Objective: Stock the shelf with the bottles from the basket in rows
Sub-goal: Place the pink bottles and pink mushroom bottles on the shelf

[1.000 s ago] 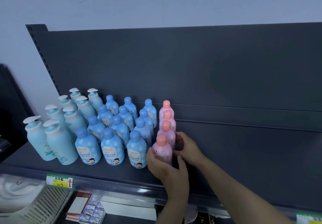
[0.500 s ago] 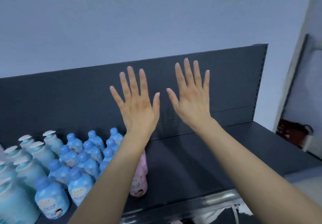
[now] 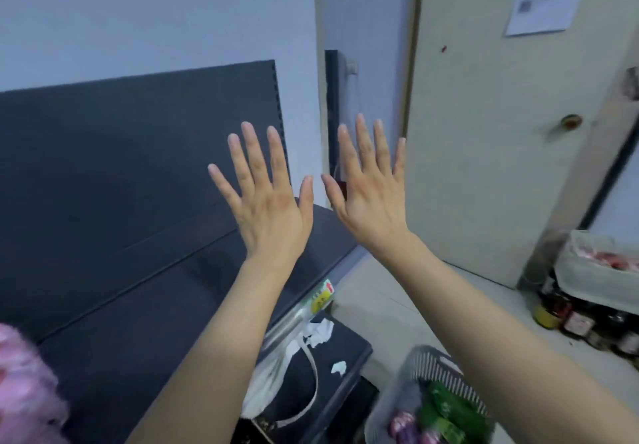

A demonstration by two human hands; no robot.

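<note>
Head view: the camera has swung right since a second ago, and the blue rows have left the picture. One pink bottle (image 3: pixel 24 391) remains, blurred, on the left part of the one shelf (image 3: pixel 138 288). Two hands are raised above the shelf's right end. The left hand (image 3: pixel 268 201) and right hand (image 3: pixel 371 198) have let go of that bottle and are spread flat, holding nothing. One basket (image 3: pixel 435 360) sits below the shelf's right end, holding purple bottles (image 3: pixel 401 424) and green ones (image 3: pixel 446 409) too blurred to count. More stocking likely follows.
</note>
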